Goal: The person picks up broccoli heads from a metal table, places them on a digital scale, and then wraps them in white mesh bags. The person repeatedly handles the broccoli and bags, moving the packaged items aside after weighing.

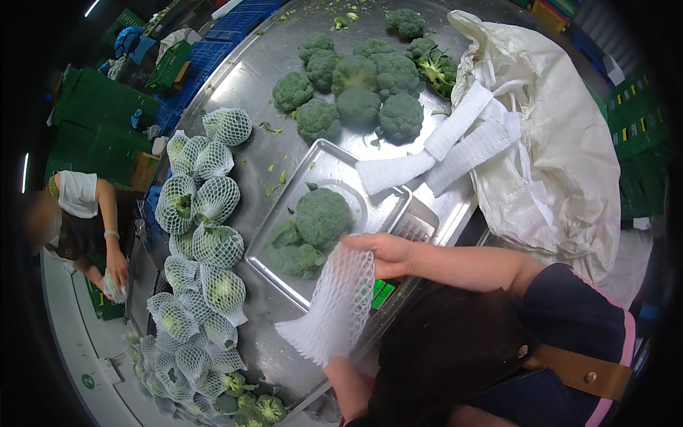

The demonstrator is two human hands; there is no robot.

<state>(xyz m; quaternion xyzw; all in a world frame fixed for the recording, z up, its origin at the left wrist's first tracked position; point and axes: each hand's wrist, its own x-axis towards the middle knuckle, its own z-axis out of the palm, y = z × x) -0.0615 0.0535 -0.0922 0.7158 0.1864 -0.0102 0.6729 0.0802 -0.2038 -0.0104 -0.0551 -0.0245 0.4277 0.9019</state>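
My right hand (385,256) pinches the upper end of a white foam net sleeve (325,315). The sleeve covers my left hand (340,363); only the wrist and forearm show at its lower edge, and the fingers are hidden. Just beyond, two broccoli heads, one rounded (323,218) and one lower down (291,251), lie in a metal tray (277,211) on a scale (418,224) with a keypad and a lit green display. Flat foam net sleeves (397,171) lie across the tray's right corner. Several bare broccoli heads (357,107) stand behind the tray.
Many net-wrapped broccoli heads (216,197) line the left side of the metal table (256,155). Unwrapped ones (269,408) lie at the bottom. A large white woven sack (560,144) fills the right. At far left, another person (80,213) holds a wrapped head. Green crates (637,117) stand beyond.
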